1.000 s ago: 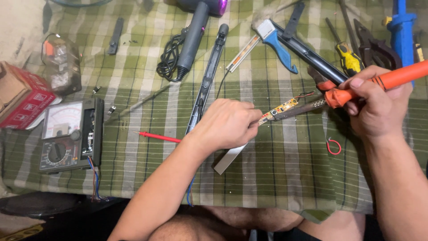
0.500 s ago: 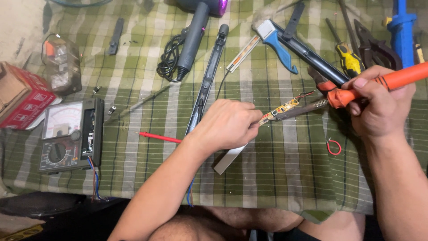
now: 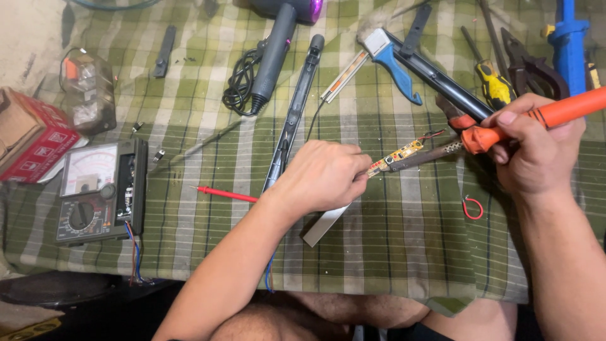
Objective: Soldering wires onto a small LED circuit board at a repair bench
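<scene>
Hands at centre of bench: left hand (image 3: 322,173) closed, knuckles up, pinching one end of a narrow yellow circuit board (image 3: 396,156) so the strip juts out to the right, clear of the cloth and steady for work; right hand (image 3: 536,151) wrapped in a pen-like grip around an orange-handled soldering iron (image 3: 543,120), its dark metal tip angled down-left and meeting the far end of the board, where thin red wires (image 3: 432,134) curl off. Under the left hand, a flat grey metal strip (image 3: 323,224) pokes out toward the bench edge. Just left of that hand, a red test probe (image 3: 225,194) lies on the green plaid cloth (image 3: 404,252), and a long dark slim housing (image 3: 293,120) runs up and away from the wrist. Near the right wrist, a small loop of red wire (image 3: 472,208). Farther left, an analogue multimeter (image 3: 101,192) with its case open and blue leads hanging over the edge, beside a red cardboard box (image 3: 31,142) and a clear plastic packet (image 3: 88,91). Along the far edge, within reach: a grey hair dryer with coiled cord (image 3: 271,57), a blue-handled brush (image 3: 394,60), a yellow-handled screwdriver (image 3: 492,82), dark pliers (image 3: 530,69), a blue tool (image 3: 568,44).
</scene>
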